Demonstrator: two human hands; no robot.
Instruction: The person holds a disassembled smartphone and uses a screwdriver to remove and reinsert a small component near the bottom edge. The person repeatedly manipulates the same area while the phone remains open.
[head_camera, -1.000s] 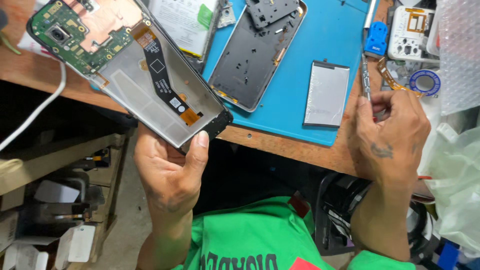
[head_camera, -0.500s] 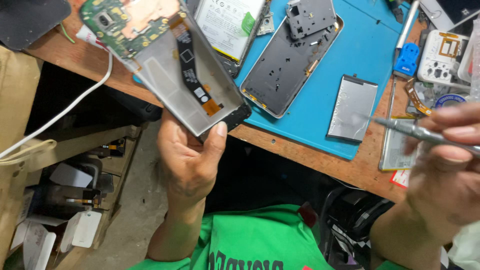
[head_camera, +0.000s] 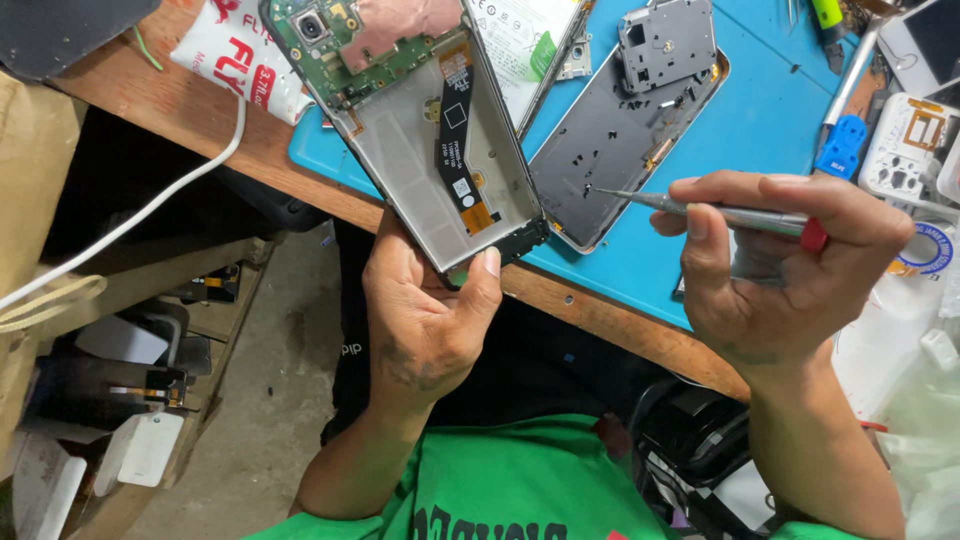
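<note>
Blue work mat (head_camera: 760, 130) is covering the wooden bench (head_camera: 190, 120). Over the mat's near-left edge, the left hand (head_camera: 425, 320) is gripping an opened phone frame (head_camera: 420, 130), circuit board and flex cable exposed. Right of that frame, the right hand (head_camera: 790, 270) is pinching a slim metal screwdriver (head_camera: 700, 208), its tip hovering above a grey back cover (head_camera: 620, 150) lying on the mat.

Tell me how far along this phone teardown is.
Done: the back cover is off and lies on the blue mat. In hand: the left hand holds the opened phone by its lower end; the right hand holds a screwdriver. Left: the green circuit board and black flex cable are still fitted.
</note>
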